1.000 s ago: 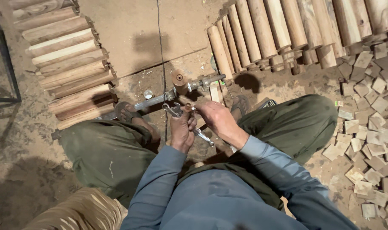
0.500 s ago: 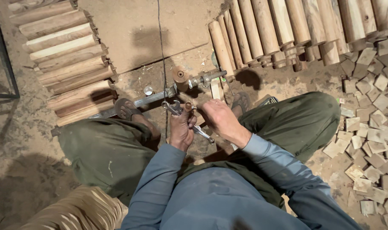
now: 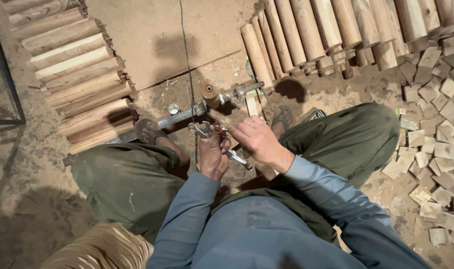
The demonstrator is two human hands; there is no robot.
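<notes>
I sit on the ground with my knees apart. My left hand (image 3: 214, 154) grips a shiny metal caliper-like tool (image 3: 203, 130) whose end pokes out past the fingers. My right hand (image 3: 257, 140) closes on the same tool from the right, its handle (image 3: 239, 160) showing below between the hands. Just beyond the hands a metal bar (image 3: 179, 117) lies across the floor, carrying a short round wooden piece (image 3: 210, 93) and a clamp fitting (image 3: 241, 91). My sandalled feet (image 3: 148, 130) rest near the bar.
Rows of turned wooden cylinders lie at the left (image 3: 80, 84) and across the top right (image 3: 331, 35). Several small square wood offcuts (image 3: 436, 144) litter the ground at right. A thin cord (image 3: 189, 74) runs up the floor. A dark metal frame (image 3: 7, 84) stands at far left.
The view has shifted slightly. Both hands stay together on the metal tool, with the right hand's fingers moved a little along it.
</notes>
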